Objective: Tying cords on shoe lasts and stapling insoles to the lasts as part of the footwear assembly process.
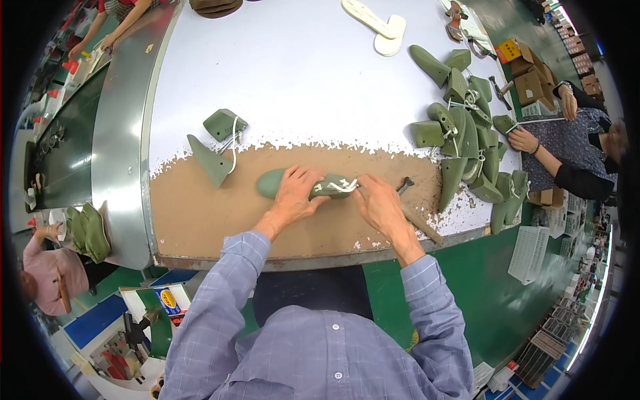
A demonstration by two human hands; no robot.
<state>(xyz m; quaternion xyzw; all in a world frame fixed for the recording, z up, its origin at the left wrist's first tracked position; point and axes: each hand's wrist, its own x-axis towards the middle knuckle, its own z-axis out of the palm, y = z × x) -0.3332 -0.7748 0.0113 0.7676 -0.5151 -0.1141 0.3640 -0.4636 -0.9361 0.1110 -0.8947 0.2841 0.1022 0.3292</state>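
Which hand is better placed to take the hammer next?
Probably the right hand: the hammer lies just beside it. The left hand is farther off, holding the green shoe last, with the right hand in between.

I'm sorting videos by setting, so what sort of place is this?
Probably a shoemaking workshop: the left hand holds a green shoe last, more lasts are heaped on the worktable, and a hammer lies beside the right hand.
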